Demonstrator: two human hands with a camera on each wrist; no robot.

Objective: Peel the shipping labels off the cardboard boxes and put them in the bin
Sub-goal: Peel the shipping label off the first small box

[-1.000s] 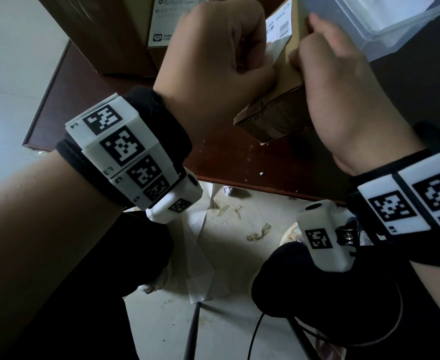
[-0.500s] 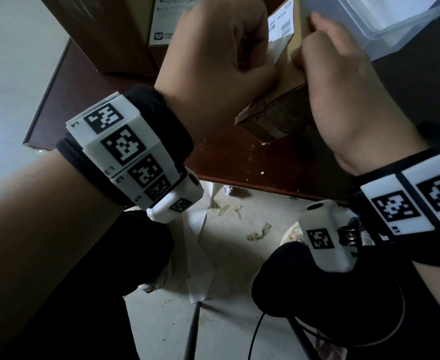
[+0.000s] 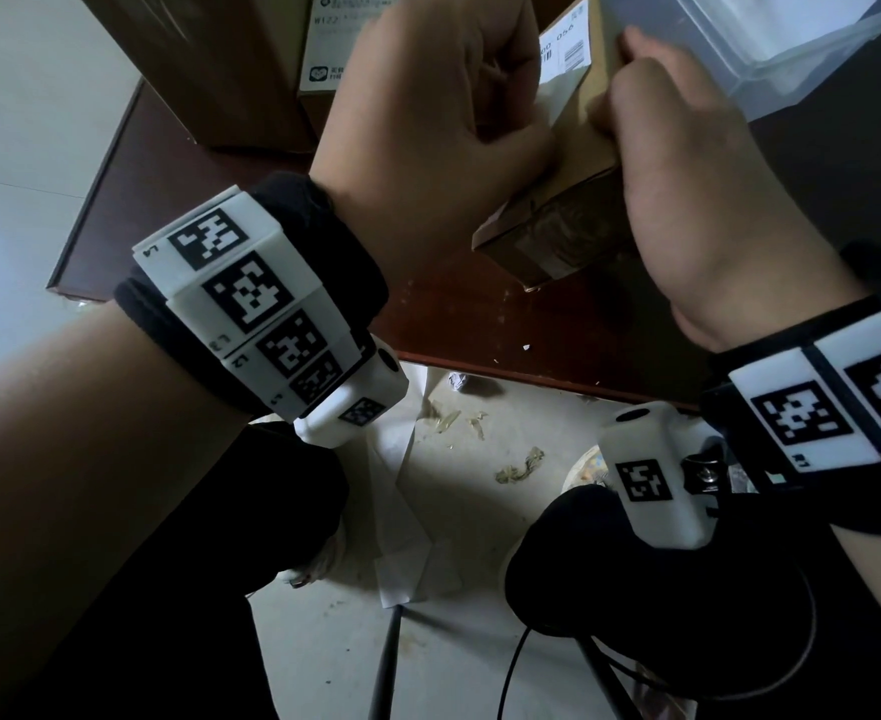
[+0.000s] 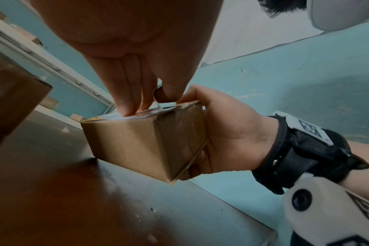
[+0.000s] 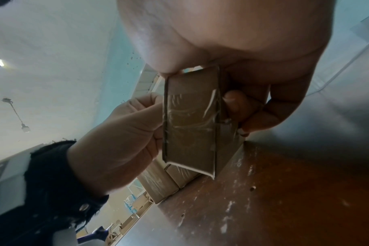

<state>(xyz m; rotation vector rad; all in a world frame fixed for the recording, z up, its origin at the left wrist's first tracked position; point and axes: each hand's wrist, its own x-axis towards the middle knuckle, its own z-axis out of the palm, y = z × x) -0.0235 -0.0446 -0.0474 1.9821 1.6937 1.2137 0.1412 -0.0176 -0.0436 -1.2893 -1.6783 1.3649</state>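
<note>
Head view, far left: pale floor tiles [image 3: 17, 127] meet the edge of a dark red-brown table [image 3: 178, 163]. On the table at the back stands a large cardboard box [image 3: 230, 65] with a white printed label [image 3: 332, 49] on its face. Just right of it, the left hand [image 3: 428, 116] is curled into a fist above a small cardboard box [image 3: 558, 220]. In the left wrist view its fingertips [image 4: 126, 106] press on the top face while thumb and forefinger pinch a lifted flap of the shipping label [image 3: 563, 59], part of which lies flat on the box. The small box is tilted, one lower edge touching the table and its near corner raised. The right hand [image 3: 698, 189] grips it from the right side, thumb on the top edge and fingers curled underneath, as the right wrist view [image 5: 238, 106] shows. Further right, at the table's back corner, sits a clear plastic bin [image 3: 771, 49] with white paper inside. Below the table edge, paper scraps [image 3: 519, 462] lie on the floor.
</note>
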